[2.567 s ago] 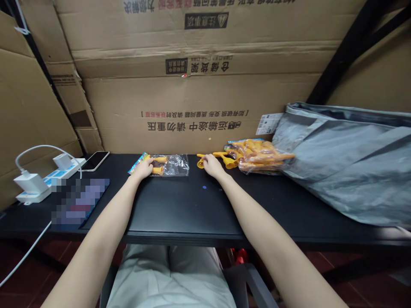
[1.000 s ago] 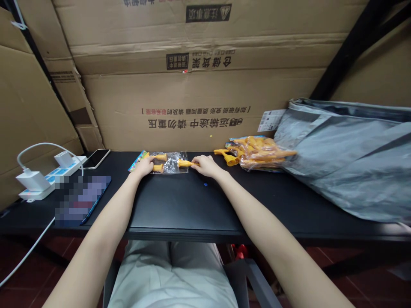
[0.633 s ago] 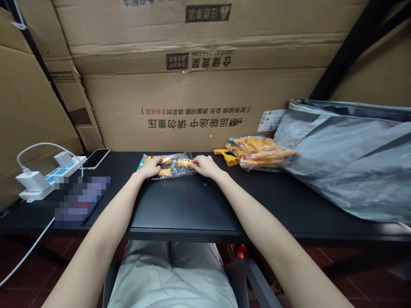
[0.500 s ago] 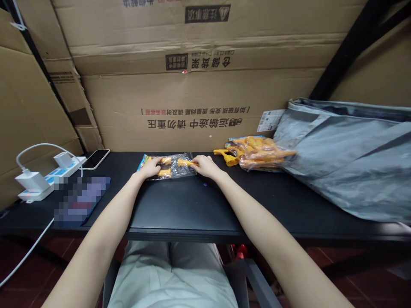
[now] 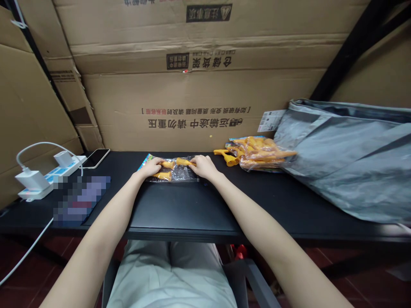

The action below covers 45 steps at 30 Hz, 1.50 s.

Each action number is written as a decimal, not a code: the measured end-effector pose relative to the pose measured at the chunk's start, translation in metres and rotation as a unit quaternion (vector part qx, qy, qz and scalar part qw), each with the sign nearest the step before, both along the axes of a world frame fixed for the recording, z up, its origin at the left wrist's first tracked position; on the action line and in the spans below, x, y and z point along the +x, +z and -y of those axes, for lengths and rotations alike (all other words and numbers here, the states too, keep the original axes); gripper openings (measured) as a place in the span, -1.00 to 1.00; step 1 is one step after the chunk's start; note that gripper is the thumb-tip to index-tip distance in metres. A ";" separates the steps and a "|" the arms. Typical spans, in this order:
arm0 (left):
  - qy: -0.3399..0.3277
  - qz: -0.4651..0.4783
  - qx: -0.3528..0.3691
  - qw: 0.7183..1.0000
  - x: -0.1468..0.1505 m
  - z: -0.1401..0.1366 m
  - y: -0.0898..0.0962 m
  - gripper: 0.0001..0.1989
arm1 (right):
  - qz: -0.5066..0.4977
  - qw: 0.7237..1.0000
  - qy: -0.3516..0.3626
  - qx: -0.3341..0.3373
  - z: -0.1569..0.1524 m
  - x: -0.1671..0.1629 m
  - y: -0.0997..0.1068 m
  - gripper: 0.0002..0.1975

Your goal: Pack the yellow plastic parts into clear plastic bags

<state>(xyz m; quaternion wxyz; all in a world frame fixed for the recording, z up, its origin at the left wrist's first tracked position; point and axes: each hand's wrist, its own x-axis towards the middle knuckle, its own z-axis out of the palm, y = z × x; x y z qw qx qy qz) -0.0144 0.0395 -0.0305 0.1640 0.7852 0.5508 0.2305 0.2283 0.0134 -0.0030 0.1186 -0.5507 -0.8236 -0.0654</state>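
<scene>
A clear plastic bag point(image 5: 188, 174) with a colourful card edge lies flat near the back of the black table. My left hand point(image 5: 150, 167) is closed over the bag's left end, and yellow horn-shaped pieces point(image 5: 163, 176) poke out from under its fingers. At the other end my right hand point(image 5: 205, 167) pinches the narrow end of a yellow plastic horn point(image 5: 183, 161). That horn's wide mouth points left, towards the pieces by my left hand. Whether it is inside the bag or on top of it, I cannot tell.
To the right lies a loose yellow horn point(image 5: 229, 158) beside a pile of bagged ones point(image 5: 260, 152). A large grey fabric bag point(image 5: 349, 162) fills the right side. On the left are a power strip point(image 5: 54, 175), a phone point(image 5: 96, 158) and a blurred dark packet point(image 5: 85, 201). Cardboard point(image 5: 195, 94) stands behind.
The bag has shifted slightly and tilted, and more of the yellow pieces shows beside my left hand. The horn in my right hand has moved slightly left and up.
</scene>
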 end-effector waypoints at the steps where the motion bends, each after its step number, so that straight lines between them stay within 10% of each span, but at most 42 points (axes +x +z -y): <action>1: 0.002 0.001 -0.001 1.000 0.000 0.000 0.000 -0.41 | 0.003 1.000 -0.001 0.001 0.001 -0.001 0.000 -0.73; 14: -0.024 -0.004 0.008 1.000 0.000 0.000 0.000 -0.46 | 0.020 1.000 -0.017 -0.003 0.010 -0.012 0.001 -0.71; 22: 0.193 -0.038 0.026 0.980 0.005 0.010 0.002 -0.52 | 0.038 0.999 0.009 -0.010 0.015 -0.015 0.006 -0.72; 29: 0.186 -0.041 -0.032 0.981 0.007 0.013 0.006 -0.59 | -0.019 1.000 0.015 -0.001 0.005 -0.014 -0.007 -0.74; 39: 0.196 0.015 -0.048 0.979 0.006 0.008 0.003 -0.53 | -0.248 0.941 0.228 0.037 -0.030 -0.009 -0.046 -0.67; 45: 0.218 0.040 -0.038 0.974 0.008 0.010 0.005 -0.54 | -0.182 0.975 0.116 0.045 -0.016 -0.011 -0.041 -0.71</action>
